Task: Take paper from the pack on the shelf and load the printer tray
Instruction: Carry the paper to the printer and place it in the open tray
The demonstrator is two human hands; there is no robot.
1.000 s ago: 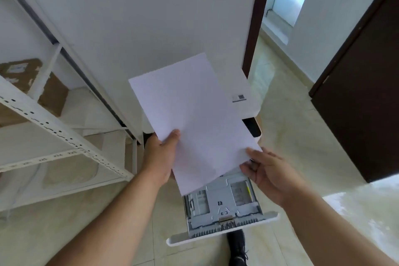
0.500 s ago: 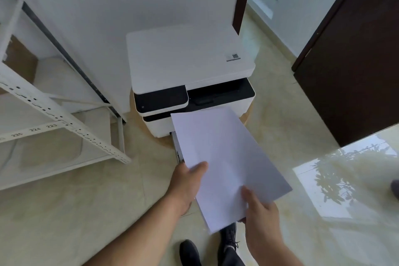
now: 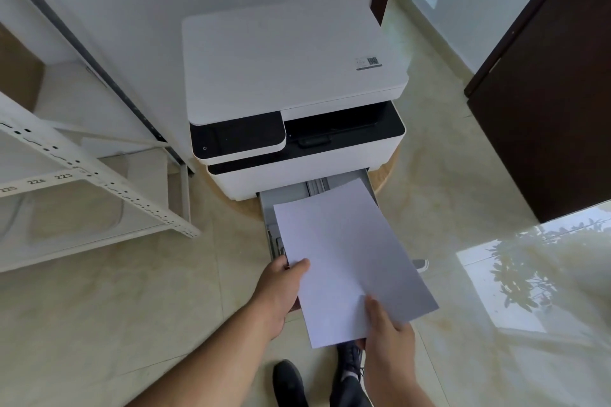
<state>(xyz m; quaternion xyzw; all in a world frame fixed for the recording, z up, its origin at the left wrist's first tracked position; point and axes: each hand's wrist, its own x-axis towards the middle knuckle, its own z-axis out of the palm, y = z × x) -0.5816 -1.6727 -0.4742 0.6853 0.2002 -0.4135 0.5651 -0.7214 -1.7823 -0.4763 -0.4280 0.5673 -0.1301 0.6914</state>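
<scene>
A white sheaf of paper (image 3: 347, 251) hangs tilted over the pulled-out grey printer tray (image 3: 271, 205). My left hand (image 3: 281, 287) grips the paper's left edge, thumb on top. My right hand (image 3: 386, 330) holds its near bottom edge. The paper's far corner reaches close to the tray's back right wall. The white and black printer (image 3: 291, 82) stands on the floor against the wall, just behind the tray. Most of the tray is hidden under the paper.
A white metal shelf rack (image 3: 99, 175) stands at the left with a cardboard box (image 3: 16, 76) on it. A dark door (image 3: 545, 92) is at the right. My black shoes (image 3: 291, 383) are on the tiled floor below the paper.
The paper has come down from in front of the wall to low over the open tray. My right hand shifted from the paper's side to its near edge. The view tilted down.
</scene>
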